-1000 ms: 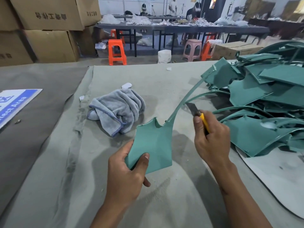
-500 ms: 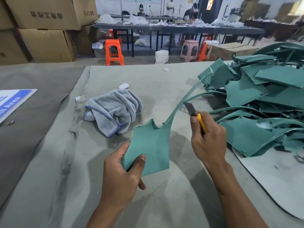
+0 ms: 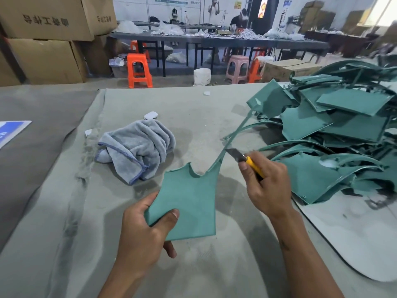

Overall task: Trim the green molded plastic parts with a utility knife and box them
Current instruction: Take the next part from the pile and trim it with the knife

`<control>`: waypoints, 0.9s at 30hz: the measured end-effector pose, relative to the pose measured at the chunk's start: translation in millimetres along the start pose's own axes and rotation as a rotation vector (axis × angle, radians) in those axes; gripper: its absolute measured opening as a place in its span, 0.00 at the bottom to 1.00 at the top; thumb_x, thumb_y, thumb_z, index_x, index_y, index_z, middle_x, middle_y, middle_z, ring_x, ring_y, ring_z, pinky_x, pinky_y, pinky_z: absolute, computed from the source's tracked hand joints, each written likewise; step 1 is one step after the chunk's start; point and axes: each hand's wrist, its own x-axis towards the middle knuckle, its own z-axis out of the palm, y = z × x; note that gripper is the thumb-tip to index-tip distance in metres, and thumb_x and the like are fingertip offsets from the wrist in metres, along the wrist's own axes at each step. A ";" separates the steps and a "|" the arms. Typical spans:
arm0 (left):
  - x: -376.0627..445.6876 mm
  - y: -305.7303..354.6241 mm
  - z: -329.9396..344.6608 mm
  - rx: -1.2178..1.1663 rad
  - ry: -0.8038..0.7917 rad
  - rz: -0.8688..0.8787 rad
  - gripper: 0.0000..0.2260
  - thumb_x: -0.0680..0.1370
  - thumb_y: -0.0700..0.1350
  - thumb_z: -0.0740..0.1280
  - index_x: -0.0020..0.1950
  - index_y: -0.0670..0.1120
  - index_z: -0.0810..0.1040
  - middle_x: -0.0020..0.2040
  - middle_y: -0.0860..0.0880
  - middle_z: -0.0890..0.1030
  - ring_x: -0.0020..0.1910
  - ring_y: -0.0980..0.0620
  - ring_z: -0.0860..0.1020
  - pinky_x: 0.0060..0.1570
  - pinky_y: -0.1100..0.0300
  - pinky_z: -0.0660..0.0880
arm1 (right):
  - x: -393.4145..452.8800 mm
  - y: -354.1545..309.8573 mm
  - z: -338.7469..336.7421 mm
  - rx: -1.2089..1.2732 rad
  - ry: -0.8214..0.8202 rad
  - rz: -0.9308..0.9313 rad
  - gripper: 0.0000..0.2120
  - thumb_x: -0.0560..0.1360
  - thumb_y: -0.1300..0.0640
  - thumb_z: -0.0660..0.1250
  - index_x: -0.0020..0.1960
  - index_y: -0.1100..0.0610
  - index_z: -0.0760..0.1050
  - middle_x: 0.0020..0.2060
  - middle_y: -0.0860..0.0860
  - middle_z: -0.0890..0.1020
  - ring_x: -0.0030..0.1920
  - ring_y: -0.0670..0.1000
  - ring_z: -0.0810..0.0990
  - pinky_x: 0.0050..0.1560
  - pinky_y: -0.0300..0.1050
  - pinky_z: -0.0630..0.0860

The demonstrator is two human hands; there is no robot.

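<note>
1. Workshop floor behind: stacked brown cardboard cartons (image 3: 49, 39) at far left, long dark worktables (image 3: 214, 40) across the back with orange plastic stools (image 3: 139, 70) and a pink stool (image 3: 238, 68) in front.
2. Grey felt-covered bench (image 3: 64, 211) fills the foreground; a darker grey sheet overlaps it at left, with a blue-and-white sign (image 3: 10, 131) lying at the left edge.
3. Heap of green molded plastic panels with thin curved arms (image 3: 343, 130) sits on the bench at right, partly over a white board (image 3: 354, 237).
4. Crumpled grey microfibre towel with blue edging (image 3: 137, 147) lies left of centre, apart from the heap.
5. One green plastic part, flat panel with a long thin arm (image 3: 191, 201), is held above the bench at centre, its arm reaching toward the heap.
6. Left hand (image 3: 141, 237) grips the panel's lower left corner: thumb on the face, fingers curled behind.
7. Right hand (image 3: 268, 186) is wrapped around a yellow-handled utility knife (image 3: 247, 161); forefinger lies along the handle.
8. Blade tip touches the thin arm just above the panel.
</note>
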 end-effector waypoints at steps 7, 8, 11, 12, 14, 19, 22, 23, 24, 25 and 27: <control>2.5 3.0 -6.5 0.036 -0.136 -0.078 0.16 0.72 0.32 0.75 0.47 0.55 0.86 0.35 0.44 0.84 0.19 0.45 0.75 0.16 0.61 0.70 | 2.5 5.2 -5.3 -0.231 0.227 0.192 0.12 0.82 0.52 0.66 0.52 0.60 0.81 0.31 0.49 0.77 0.29 0.51 0.71 0.31 0.43 0.65; 2.1 2.9 -6.8 0.059 -0.148 -0.080 0.19 0.74 0.30 0.73 0.47 0.55 0.86 0.34 0.45 0.83 0.19 0.45 0.75 0.15 0.62 0.69 | 2.5 5.2 -6.6 -0.233 0.259 0.186 0.12 0.82 0.52 0.66 0.52 0.60 0.81 0.32 0.48 0.77 0.30 0.50 0.71 0.32 0.43 0.65; 1.3 4.0 -6.4 0.099 -0.159 -0.083 0.21 0.76 0.28 0.70 0.46 0.57 0.86 0.32 0.47 0.82 0.18 0.46 0.73 0.15 0.62 0.69 | 0.7 9.6 -11.5 -0.181 0.109 0.072 0.13 0.81 0.49 0.65 0.48 0.58 0.81 0.30 0.45 0.73 0.27 0.52 0.72 0.28 0.46 0.69; 1.1 4.1 -6.2 0.106 -0.154 -0.080 0.21 0.76 0.29 0.70 0.46 0.57 0.86 0.32 0.47 0.82 0.18 0.46 0.72 0.15 0.62 0.68 | 0.4 11.3 -11.9 -0.187 0.048 0.061 0.13 0.81 0.49 0.66 0.46 0.57 0.81 0.29 0.46 0.74 0.27 0.54 0.73 0.28 0.47 0.71; 1.6 3.4 -6.3 0.122 -0.139 -0.062 0.21 0.76 0.29 0.70 0.46 0.57 0.86 0.33 0.46 0.83 0.17 0.47 0.72 0.15 0.62 0.68 | 0.6 12.5 -11.0 -0.248 0.017 0.094 0.13 0.80 0.49 0.67 0.44 0.57 0.80 0.28 0.48 0.75 0.27 0.57 0.74 0.28 0.45 0.68; 3.2 1.8 -6.6 0.131 -0.145 -0.047 0.20 0.76 0.29 0.70 0.45 0.57 0.86 0.33 0.45 0.83 0.17 0.47 0.72 0.15 0.62 0.68 | 1.5 9.1 -10.6 -0.325 0.196 0.202 0.10 0.81 0.50 0.68 0.51 0.56 0.82 0.35 0.50 0.83 0.31 0.57 0.78 0.32 0.42 0.64; 3.3 1.5 -7.7 0.126 -0.142 -0.052 0.20 0.76 0.30 0.70 0.46 0.57 0.86 0.34 0.45 0.83 0.17 0.47 0.72 0.16 0.62 0.68 | 0.4 7.9 -6.2 -0.265 0.024 0.057 0.10 0.79 0.49 0.69 0.48 0.55 0.83 0.32 0.47 0.80 0.29 0.54 0.76 0.30 0.41 0.64; 4.1 1.0 -8.5 0.124 -0.140 -0.052 0.20 0.76 0.30 0.70 0.46 0.57 0.86 0.34 0.45 0.83 0.17 0.48 0.72 0.16 0.62 0.68 | 0.3 7.2 -4.8 -0.284 0.001 0.061 0.10 0.79 0.49 0.69 0.47 0.55 0.82 0.31 0.46 0.77 0.28 0.54 0.75 0.30 0.40 0.62; 5.1 0.3 -9.4 0.124 -0.139 -0.051 0.20 0.76 0.30 0.71 0.46 0.57 0.86 0.33 0.45 0.83 0.17 0.48 0.71 0.16 0.61 0.68 | 0.7 6.5 -3.8 -0.306 0.020 0.105 0.10 0.79 0.49 0.68 0.47 0.56 0.81 0.31 0.46 0.75 0.28 0.55 0.75 0.31 0.40 0.60; 5.8 -0.6 -10.0 0.123 -0.138 -0.047 0.19 0.76 0.31 0.71 0.45 0.57 0.86 0.33 0.45 0.83 0.17 0.48 0.71 0.16 0.61 0.68 | 1.3 6.0 -3.4 -0.320 0.076 0.175 0.11 0.80 0.50 0.67 0.48 0.57 0.81 0.31 0.46 0.75 0.28 0.57 0.75 0.32 0.40 0.59; 4.5 -0.6 -7.9 0.101 -0.139 -0.022 0.15 0.73 0.34 0.75 0.46 0.57 0.86 0.34 0.45 0.83 0.17 0.49 0.70 0.16 0.60 0.69 | 1.7 4.7 -3.5 -0.317 0.212 0.283 0.12 0.82 0.51 0.64 0.53 0.59 0.81 0.34 0.51 0.78 0.31 0.58 0.76 0.34 0.43 0.60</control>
